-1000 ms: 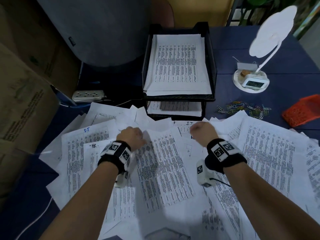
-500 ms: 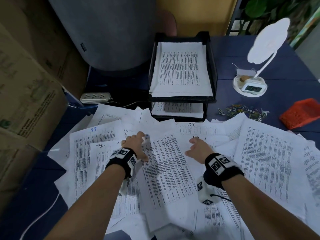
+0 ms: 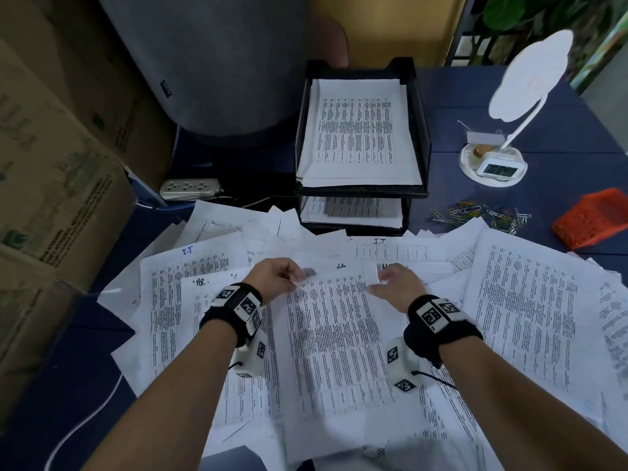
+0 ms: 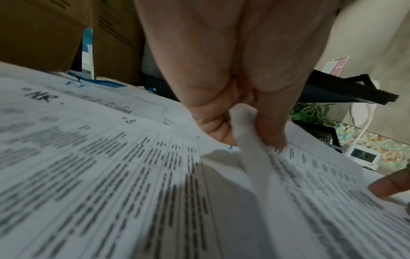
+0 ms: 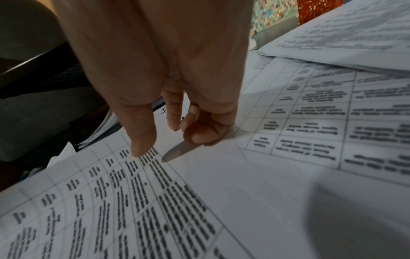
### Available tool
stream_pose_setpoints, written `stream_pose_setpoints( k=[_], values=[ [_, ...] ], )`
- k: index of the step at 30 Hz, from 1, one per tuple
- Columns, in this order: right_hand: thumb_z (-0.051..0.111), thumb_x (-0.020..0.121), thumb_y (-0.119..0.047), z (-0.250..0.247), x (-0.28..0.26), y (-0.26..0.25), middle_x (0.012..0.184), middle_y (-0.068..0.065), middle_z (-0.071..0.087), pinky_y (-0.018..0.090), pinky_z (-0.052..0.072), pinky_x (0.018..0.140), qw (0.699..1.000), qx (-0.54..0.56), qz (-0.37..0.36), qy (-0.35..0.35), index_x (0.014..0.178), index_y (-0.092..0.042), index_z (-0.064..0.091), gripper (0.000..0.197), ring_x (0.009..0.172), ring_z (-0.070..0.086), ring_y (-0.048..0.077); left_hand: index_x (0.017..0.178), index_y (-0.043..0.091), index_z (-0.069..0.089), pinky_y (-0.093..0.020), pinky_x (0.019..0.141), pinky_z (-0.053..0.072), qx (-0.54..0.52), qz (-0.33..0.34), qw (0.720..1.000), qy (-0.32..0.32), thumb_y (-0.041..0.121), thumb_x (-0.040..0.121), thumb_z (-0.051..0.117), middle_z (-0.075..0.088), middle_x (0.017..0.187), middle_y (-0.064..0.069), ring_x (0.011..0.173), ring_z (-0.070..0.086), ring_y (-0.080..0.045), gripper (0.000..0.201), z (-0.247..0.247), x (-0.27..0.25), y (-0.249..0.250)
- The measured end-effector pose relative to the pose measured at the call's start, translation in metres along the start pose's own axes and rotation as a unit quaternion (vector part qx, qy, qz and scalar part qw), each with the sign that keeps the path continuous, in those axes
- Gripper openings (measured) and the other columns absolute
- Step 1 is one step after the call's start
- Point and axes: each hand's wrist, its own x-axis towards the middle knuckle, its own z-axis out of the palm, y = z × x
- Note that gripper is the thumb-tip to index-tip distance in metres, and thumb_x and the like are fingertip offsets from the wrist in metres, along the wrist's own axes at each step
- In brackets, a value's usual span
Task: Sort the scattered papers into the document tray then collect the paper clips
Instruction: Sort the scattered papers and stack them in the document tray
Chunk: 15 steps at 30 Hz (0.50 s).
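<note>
I'm pinching the top corner of a printed white sheet (image 3: 329, 338) with my left hand (image 3: 273, 279), my right hand (image 3: 397, 287) spreading loose-fingered beside it, while the black two-tier document tray (image 3: 424, 130) is only partly filling, white papers are sprawling everywhere, and the coloured wire paper clips (image 3: 475, 215) are waiting untouched.

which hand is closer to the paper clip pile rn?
Right. The right hand rests on the sheets nearer the paper clips, which lie beyond it to its right. The left hand pinches a sheet corner farther left.
</note>
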Motion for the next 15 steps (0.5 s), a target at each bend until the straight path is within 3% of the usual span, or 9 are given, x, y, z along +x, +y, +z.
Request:
stream_pose_setpoints(
  k=[4, 6, 8, 9, 11, 15],
  values=[
    [0.077, 0.078, -0.017, -0.005, 0.001, 0.003, 0.102, 0.010, 0.058, 0.036, 0.049, 0.080, 0.992, 0.118, -0.004, 0.037, 0.107, -0.012, 0.049, 0.041, 0.086, 0.057, 0.024, 0.085, 0.017, 0.064, -0.009, 0.067, 0.045, -0.034, 0.015, 0.999, -0.004, -0.003, 0.078, 0.069, 0.062, 0.080, 0.006, 0.073, 0.058, -0.006, 0.021, -0.006, 0.002, 0.010],
    [0.074, 0.081, -0.015, -0.009, 0.002, 0.004, 0.097, 0.010, 0.059, 0.033, 0.047, 0.074, 0.994, 0.104, -0.005, 0.026, 0.105, -0.010, 0.053, 0.032, 0.082, 0.057, 0.024, 0.090, 0.016, 0.064, -0.017, 0.073, 0.048, -0.056, 0.019, 0.998, 0.003, 0.001, 0.080, 0.069, 0.063, 0.083, 0.003, 0.077, 0.060, -0.011, 0.019, -0.006, 0.006, 0.016],
    [0.070, 0.082, -0.013, -0.013, 0.004, 0.006, 0.078, 0.008, 0.057, 0.028, 0.043, 0.063, 0.999, 0.044, 0.008, 0.023, 0.082, -0.008, 0.056, 0.015, 0.068, 0.053, 0.021, 0.100, 0.014, 0.063, -0.020, 0.076, 0.048, -0.066, 0.014, 0.997, 0.048, 0.007, 0.087, 0.064, 0.065, 0.090, 0.002, 0.084, 0.061, -0.014, 0.015, -0.002, 0.014, 0.019],
    [0.068, 0.082, -0.011, -0.015, 0.005, 0.008, 0.066, 0.006, 0.049, 0.025, 0.038, 0.056, 0.999, 0.006, 0.020, 0.028, 0.067, -0.009, 0.048, 0.026, 0.059, 0.045, 0.019, 0.106, 0.014, 0.062, -0.021, 0.077, 0.048, -0.041, -0.003, 0.996, 0.083, 0.011, 0.091, 0.060, 0.064, 0.097, 0.000, 0.088, 0.060, -0.016, 0.016, -0.001, 0.020, 0.020],
    [0.064, 0.082, -0.010, -0.019, 0.004, 0.012, 0.058, 0.002, 0.033, 0.025, 0.027, 0.048, 0.996, -0.066, 0.041, 0.038, 0.058, -0.013, 0.030, 0.042, 0.051, 0.033, 0.016, 0.120, 0.012, 0.056, -0.027, 0.082, 0.047, 0.035, -0.051, 0.991, 0.120, 0.012, 0.093, 0.056, 0.062, 0.113, -0.006, 0.098, 0.059, -0.021, 0.028, 0.003, 0.031, 0.019],
    [0.063, 0.084, -0.015, -0.023, 0.003, 0.025, 0.062, 0.003, 0.036, 0.026, 0.030, 0.052, 0.993, -0.100, 0.057, 0.014, 0.062, -0.013, 0.030, 0.040, 0.054, 0.037, 0.018, 0.137, 0.011, 0.039, -0.029, 0.089, 0.043, 0.203, -0.049, 0.977, 0.035, 0.012, 0.083, 0.068, 0.056, 0.129, -0.014, 0.113, 0.056, -0.029, 0.061, 0.012, 0.044, 0.018]
  ],
)
